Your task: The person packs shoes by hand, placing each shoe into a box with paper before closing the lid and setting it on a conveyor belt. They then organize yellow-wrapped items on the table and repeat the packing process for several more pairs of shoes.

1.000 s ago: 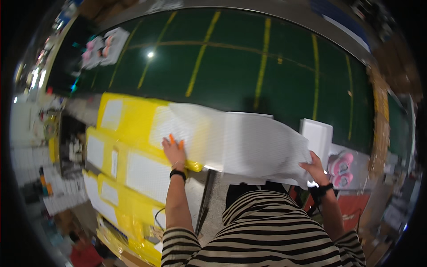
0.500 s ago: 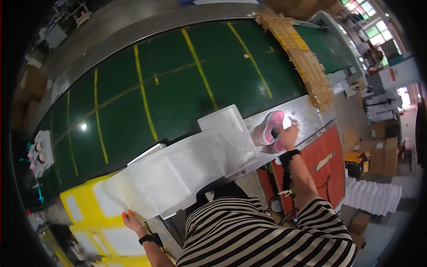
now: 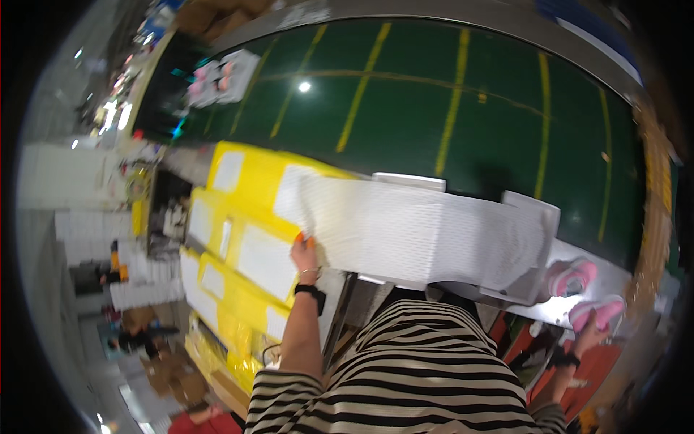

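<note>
A long white textured paper sheet [image 3: 390, 224] lies across an open white box [image 3: 531, 210], whose flaps and walls show around its edges. My left hand [image 3: 305, 257] pinches the sheet's left end between thumb and fingers, over the yellow packs. Off to the right, my right hand [image 3: 593, 334] is closed on a pink shoe [image 3: 598, 312] at the metal ledge. A second pink shoe [image 3: 570, 278], with a pale sole, sits between that one and the box. The right fingertips are partly blurred.
Yellow packs with white panels [image 3: 264, 257] are stacked at the left. Beyond the box runs a green conveyor belt [image 3: 405, 101] with yellow lines; a white box of pink shoes [image 3: 228, 76] stands on its far left. Brown taped cardboard [image 3: 654, 195] borders the right end.
The view has swung left, bringing more yellow packs into sight. My right hand has drawn one pink shoe apart from the other. My left hand still holds the paper's end.
</note>
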A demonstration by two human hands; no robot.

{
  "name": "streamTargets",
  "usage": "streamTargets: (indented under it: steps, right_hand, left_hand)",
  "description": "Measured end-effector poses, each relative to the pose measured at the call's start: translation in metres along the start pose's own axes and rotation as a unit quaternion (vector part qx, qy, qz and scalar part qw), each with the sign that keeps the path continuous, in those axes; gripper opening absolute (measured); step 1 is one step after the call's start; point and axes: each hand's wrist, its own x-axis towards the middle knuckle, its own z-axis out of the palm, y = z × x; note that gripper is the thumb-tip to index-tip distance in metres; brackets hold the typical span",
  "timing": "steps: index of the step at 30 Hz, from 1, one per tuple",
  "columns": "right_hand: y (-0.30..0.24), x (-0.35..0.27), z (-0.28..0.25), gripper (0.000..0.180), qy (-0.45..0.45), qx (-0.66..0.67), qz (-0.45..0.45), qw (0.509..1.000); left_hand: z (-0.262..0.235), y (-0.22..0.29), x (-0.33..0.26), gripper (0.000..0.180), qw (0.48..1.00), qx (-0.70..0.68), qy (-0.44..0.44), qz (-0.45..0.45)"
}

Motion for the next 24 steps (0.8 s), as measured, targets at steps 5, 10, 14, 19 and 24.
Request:
streamTargets:
  steps: [5, 10, 14, 19, 24]
  right_hand:
    - [-0.133, -0.122, 0.087, 0.05, -0.227, 0.105, -0.032, 0.968]
    - [-0.213, -0.298, 0.203, 0.041, -0.649, 0.242, 0.144, 0.707]
    - [-0.195, -0.374, 0.271, 0.043, -0.721, 0.171, 0.226, 0.632]
    - [-0.155, -0.408, 0.319, 0.048, -0.707, 0.105, 0.165, 0.679]
    - [-0.151, -0.414, 0.323, 0.043, -0.713, 0.19, 0.327, 0.59]
  left_hand:
    - [0.005, -0.03, 0.008, 0.038, 0.983, -0.172, 0.053, -0.03]
    - [-0.009, -0.016, 0.021, 0.035, 0.976, -0.179, 0.016, -0.124]
    - [-0.04, 0.021, 0.033, 0.04, 0.889, -0.406, -0.053, -0.205]
    - [-0.043, 0.03, 0.004, 0.061, 0.422, -0.833, -0.248, -0.259]
    - [0.059, 0.034, -0.061, 0.061, 0.489, -0.719, -0.271, -0.413]
